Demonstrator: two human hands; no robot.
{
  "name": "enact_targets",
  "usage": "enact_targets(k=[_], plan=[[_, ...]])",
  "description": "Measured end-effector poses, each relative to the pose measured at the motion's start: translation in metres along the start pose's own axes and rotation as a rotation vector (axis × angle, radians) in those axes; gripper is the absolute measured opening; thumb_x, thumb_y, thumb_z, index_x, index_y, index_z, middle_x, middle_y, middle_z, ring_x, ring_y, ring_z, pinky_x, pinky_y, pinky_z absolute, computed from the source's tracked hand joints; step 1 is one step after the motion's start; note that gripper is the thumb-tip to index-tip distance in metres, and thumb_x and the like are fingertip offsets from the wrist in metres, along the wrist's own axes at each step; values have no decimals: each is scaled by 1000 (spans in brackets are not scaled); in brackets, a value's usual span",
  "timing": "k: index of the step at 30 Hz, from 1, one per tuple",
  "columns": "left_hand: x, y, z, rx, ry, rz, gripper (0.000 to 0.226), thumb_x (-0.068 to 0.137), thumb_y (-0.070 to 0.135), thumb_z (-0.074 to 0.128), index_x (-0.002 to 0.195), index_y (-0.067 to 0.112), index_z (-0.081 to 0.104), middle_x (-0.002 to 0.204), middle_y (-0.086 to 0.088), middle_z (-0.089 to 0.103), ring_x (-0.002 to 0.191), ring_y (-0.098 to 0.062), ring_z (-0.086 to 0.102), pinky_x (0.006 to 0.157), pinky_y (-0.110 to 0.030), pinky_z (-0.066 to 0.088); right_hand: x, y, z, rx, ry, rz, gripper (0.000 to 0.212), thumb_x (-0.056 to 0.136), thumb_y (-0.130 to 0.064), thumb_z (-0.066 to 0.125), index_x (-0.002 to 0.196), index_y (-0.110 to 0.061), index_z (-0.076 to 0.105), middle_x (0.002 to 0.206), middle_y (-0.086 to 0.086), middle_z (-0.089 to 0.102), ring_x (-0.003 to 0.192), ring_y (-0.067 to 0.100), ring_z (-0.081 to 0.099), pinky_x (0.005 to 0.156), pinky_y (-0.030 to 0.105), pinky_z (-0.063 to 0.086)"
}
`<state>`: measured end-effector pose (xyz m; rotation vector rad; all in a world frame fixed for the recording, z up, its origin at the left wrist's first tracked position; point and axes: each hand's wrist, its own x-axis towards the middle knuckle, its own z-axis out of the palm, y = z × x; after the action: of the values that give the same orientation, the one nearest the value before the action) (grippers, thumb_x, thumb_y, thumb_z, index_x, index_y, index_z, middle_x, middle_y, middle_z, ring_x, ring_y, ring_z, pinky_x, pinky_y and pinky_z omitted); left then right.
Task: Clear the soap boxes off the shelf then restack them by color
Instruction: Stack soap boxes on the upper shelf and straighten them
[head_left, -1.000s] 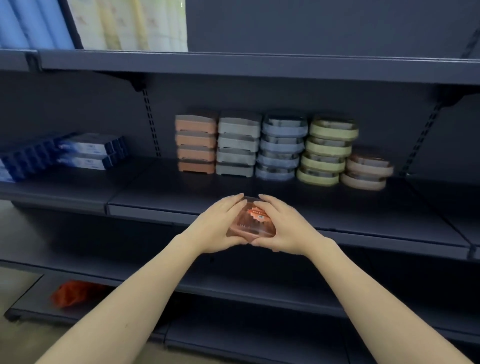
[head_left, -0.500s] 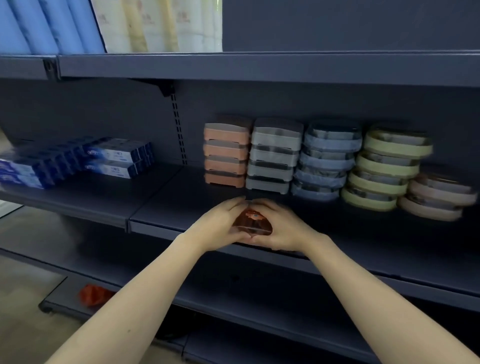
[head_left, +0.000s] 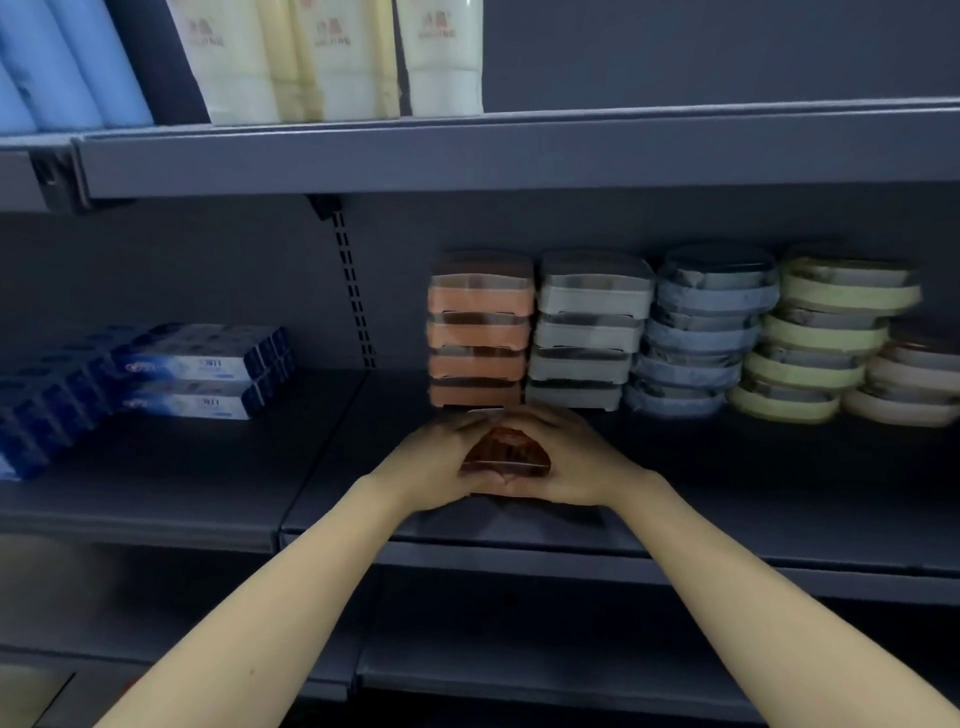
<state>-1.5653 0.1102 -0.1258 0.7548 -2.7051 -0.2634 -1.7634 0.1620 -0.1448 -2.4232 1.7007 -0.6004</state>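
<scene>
Hands cup brown soap box (head_left: 506, 454) over grey shelf (head_left: 208, 483), long axis 9-to-3, lid up. Left hand (head_left: 434, 460) and right hand (head_left: 576, 465) curl fingers round its ends. Orange stack (head_left: 478, 332) just beyond at 12; white stack (head_left: 587, 332), blue stack (head_left: 701, 338), green stack (head_left: 821, 338) toward 2. Toothpaste boxes (head_left: 202, 371) at 10. Bare shelf toward 8.

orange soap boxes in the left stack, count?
4, stacked one above another in the orange stack, leftmost of the soap stacks on the shelf. Any behind would be hidden.
</scene>
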Motion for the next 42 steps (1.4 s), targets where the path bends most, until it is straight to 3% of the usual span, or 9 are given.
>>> enact_targets(k=[4,8,13,16,21,26,33,37,42], plan=[[-2,-17,-3,-21,25,71,70,85,43,63,144,18,36,146,1,40,129,-14,41,98,-14,27,6,-6,6,-81,49,34,73,77,-71,55,140,-40,33,146,-17,34,136,7,26,113,36,20],[-4,-29,0,-32,47,136,74,80,51,64,142,20,38,143,2,44,127,-15,44,103,-28,39,4,-11,10,-89,58,88,77,76,-70,56,142,-46,26,154,-15,18,141,11,15,115,37,15],[-8,-37,13,15,47,109,78,83,39,67,147,18,28,152,-1,28,139,-18,26,114,-28,21,-8,-7,13,35,46,116,83,77,-52,67,137,-61,9,152,-18,14,142,16,13,116,38,17],[-8,-38,12,17,31,87,74,88,38,61,148,17,23,155,-1,21,143,-18,17,117,-27,14,-8,-12,7,60,85,86,74,80,-46,65,138,-52,20,144,-22,22,140,14,19,115,32,15],[5,-42,-28,46,166,160,73,86,36,66,145,11,31,152,-4,28,141,-22,24,116,-36,21,10,-13,-22,29,296,-47,69,78,-50,59,140,-26,40,145,-8,35,135,9,26,114,43,22],[31,-37,-77,78,344,220,66,85,30,67,140,4,40,146,-11,38,136,-20,27,112,-35,18,43,-12,-66,-42,453,-107,69,77,-48,61,137,-18,45,144,4,41,135,21,32,114,39,20],[61,-46,-108,127,415,207,65,82,22,69,136,-2,43,140,-19,45,132,-29,36,111,-38,25,81,-7,-107,-70,428,-140,70,78,-39,68,139,-15,43,143,8,42,130,28,39,104,54,36],[74,-46,-120,116,361,166,65,80,16,72,135,-4,44,138,-22,46,132,-33,38,110,-35,24,95,-7,-115,-13,354,-84,70,80,-23,74,141,-14,40,142,8,40,131,25,36,109,45,33],[91,-51,-126,302,327,113,64,83,28,68,136,1,45,139,-19,46,130,-35,41,110,-48,31,111,1,-119,-169,364,-44,72,81,-36,71,142,-16,39,146,6,38,138,28,25,112,49,25]])
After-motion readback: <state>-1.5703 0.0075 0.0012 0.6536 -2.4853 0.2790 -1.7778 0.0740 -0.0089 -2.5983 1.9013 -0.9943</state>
